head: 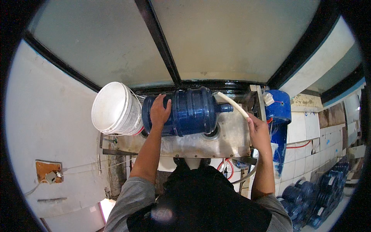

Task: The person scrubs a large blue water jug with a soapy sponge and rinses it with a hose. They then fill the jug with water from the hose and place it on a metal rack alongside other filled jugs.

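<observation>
A large blue plastic water jug (191,111) lies on its side across a metal bench (185,148), its neck (226,108) pointing right. My left hand (160,113) rests on the jug near its base end, fingers spread. In my right hand (258,132) is a pale flexible hose (234,105), gripped below its free end. The hose's tip rises beside the jug's neck and appears apart from the mouth. Part of a round opening (213,133) in the bench top shows under the jug's shoulder.
A white plastic bucket (113,108) stands tilted against the jug's base. Right of the bench is a blue plastic drum (276,107). Dark-framed panels (232,43) rise behind the bench. Several blue jugs (301,191) are stacked on the floor at right. A red hose (230,168) hangs below the bench.
</observation>
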A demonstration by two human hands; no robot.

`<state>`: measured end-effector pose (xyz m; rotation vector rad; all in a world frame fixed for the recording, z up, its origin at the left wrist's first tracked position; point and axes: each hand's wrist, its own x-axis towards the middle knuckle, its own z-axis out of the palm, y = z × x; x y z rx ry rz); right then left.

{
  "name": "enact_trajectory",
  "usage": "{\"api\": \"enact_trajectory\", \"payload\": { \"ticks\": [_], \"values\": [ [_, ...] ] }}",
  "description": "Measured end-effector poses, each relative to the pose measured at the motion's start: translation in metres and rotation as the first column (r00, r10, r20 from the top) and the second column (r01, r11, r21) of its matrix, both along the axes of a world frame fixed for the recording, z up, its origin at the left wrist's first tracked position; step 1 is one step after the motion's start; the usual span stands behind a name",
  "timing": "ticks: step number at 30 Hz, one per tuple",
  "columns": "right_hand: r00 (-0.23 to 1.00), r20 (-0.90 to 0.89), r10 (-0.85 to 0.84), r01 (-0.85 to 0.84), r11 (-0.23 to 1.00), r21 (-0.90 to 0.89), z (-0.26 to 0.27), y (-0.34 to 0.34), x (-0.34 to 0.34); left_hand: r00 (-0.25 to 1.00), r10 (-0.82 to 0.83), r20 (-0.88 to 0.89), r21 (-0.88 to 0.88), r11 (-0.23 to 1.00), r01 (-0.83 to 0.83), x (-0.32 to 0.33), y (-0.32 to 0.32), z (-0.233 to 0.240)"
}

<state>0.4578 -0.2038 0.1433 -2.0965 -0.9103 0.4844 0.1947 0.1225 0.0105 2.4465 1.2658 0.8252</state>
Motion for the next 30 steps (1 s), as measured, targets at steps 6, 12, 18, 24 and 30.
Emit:
{"api": "enact_trajectory", "payload": {
  "ticks": [6,12,18,24,30],
  "values": [
    [0.991,0.128,0.039,-0.036,0.999,-0.024,-0.006,0.026,0.005,1.0,0.014,0.021,0.037,0.999,-0.015,-0.003,-0.006,-0.006],
    [0.979,0.194,0.06,-0.067,0.997,0.028,-0.011,0.055,0.008,0.998,0.01,0.057,0.033,0.999,-0.012,-0.005,-0.01,-0.007],
    [0.942,0.25,0.223,-0.246,0.967,0.067,-0.004,0.072,-0.039,0.998,-0.066,0.013,0.157,0.986,0.063,-0.009,-0.009,-0.009],
    [0.938,0.247,0.243,-0.241,0.97,-0.038,0.006,0.092,-0.086,0.959,-0.124,-0.256,0.109,0.982,0.156,-0.017,-0.007,-0.017],
    [0.967,0.084,0.239,-0.232,0.969,-0.082,0.033,0.108,-0.165,0.864,-0.387,-0.322,-0.066,0.92,0.387,-0.061,0.035,0.018]
  ]
}}
